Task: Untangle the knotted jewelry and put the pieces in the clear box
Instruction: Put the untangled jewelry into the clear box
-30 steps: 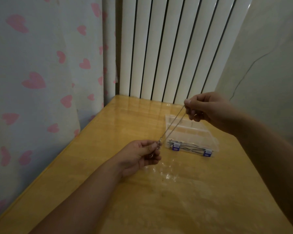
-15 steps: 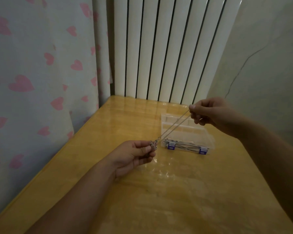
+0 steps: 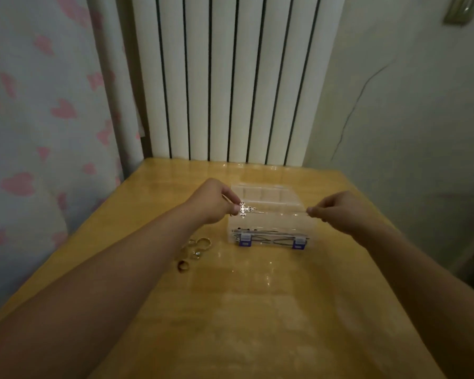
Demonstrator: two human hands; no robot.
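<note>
Necklace now stretched flat over the box, ready to drop in.
I see left hand (image 3: 216, 203) pinching the cross pendant (image 3: 244, 209), right hand (image 3: 337, 212) pinching the chain end; earlier it slanted beside the clear box (image 3: 268, 217). Rings (image 3: 195, 250) wait on the table (image 3: 257, 310).

I saw a glossy wooden tabletop (image 3: 257, 310), a white ribbed radiator (image 3: 230, 77) behind its far edge, a pink-heart curtain (image 3: 44, 119) left, and a cracked wall (image 3: 408, 119) right.
</note>
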